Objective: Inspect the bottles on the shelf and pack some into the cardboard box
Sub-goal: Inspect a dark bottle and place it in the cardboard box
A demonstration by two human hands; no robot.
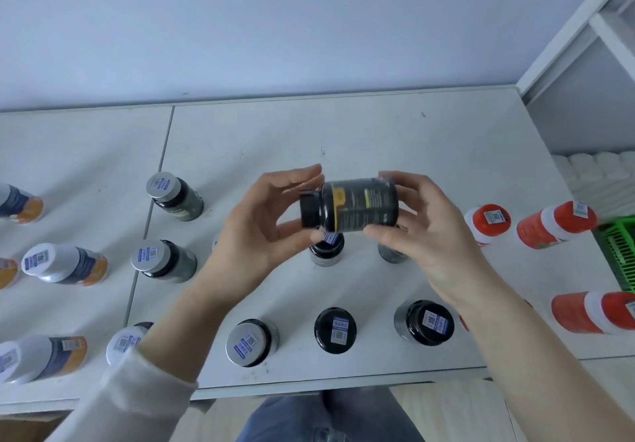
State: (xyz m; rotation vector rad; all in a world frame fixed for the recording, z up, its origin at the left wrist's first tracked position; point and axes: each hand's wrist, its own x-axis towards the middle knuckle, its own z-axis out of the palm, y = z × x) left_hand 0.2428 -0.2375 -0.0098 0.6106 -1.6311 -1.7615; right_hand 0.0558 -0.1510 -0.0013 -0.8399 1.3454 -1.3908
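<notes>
Two hands on one bottle, so this looks like the inspect step, not packing yet. Closest to the camera are the person's jeans [309,417]. Next comes the front of the white shelf [378,139], with a row of standing bottles: a silver-capped bottle [252,342] and two black-capped bottles [335,330]. Above the next row back, lifted clear of the shelf, is the dark bottle [360,204]. It lies sideways, long axis running left to right. Its black cap [309,209] points at the left hand [254,225] and its base is tucked into the right hand [429,235]. Both sets of fingers are curled round it, left at the cap end and right at the base end, so I'd guess either hand could carry it alone. The label's too blurry to read. Off to the right sit orange bottles [553,225] and a green basket [618,252]. I can't make out a cardboard box anywhere, so no idea which way the bottle has to travel.
</notes>
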